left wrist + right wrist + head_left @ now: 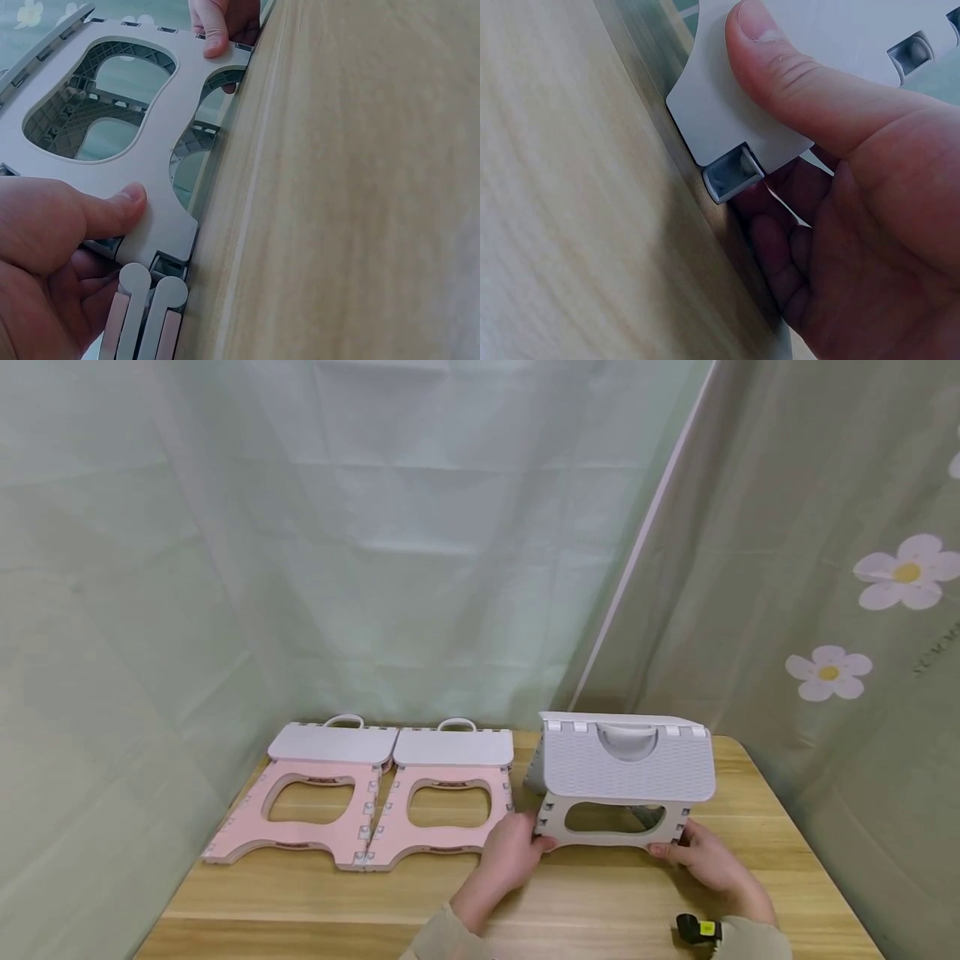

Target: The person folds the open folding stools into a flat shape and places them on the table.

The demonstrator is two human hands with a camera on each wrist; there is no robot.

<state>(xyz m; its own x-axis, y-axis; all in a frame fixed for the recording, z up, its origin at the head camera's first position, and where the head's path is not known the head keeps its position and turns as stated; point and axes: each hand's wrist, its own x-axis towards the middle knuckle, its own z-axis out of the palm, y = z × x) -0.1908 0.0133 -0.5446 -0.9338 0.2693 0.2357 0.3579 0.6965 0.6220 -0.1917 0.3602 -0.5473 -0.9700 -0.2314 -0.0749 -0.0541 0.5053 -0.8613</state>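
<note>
A grey-white folding step stool (628, 777) stands on the right part of the table, its top panel tilted down toward me and a handle in its cut-out. My left hand (512, 850) grips the stool's lower left leg; in the left wrist view the thumb lies on the front face and the fingers go behind it. At the opposite leg my right hand (708, 862) holds the lower corner the same way, thumb in front, with the fingers underneath and behind in the right wrist view. The leg ends are close to the tabletop.
Two folded pink stools with white tops, a left one (330, 743) and a middle one (453, 748), lie side by side, the middle one right beside my left hand. All are on a wooden table (585, 910). Curtains (420, 568) hang behind and at the sides.
</note>
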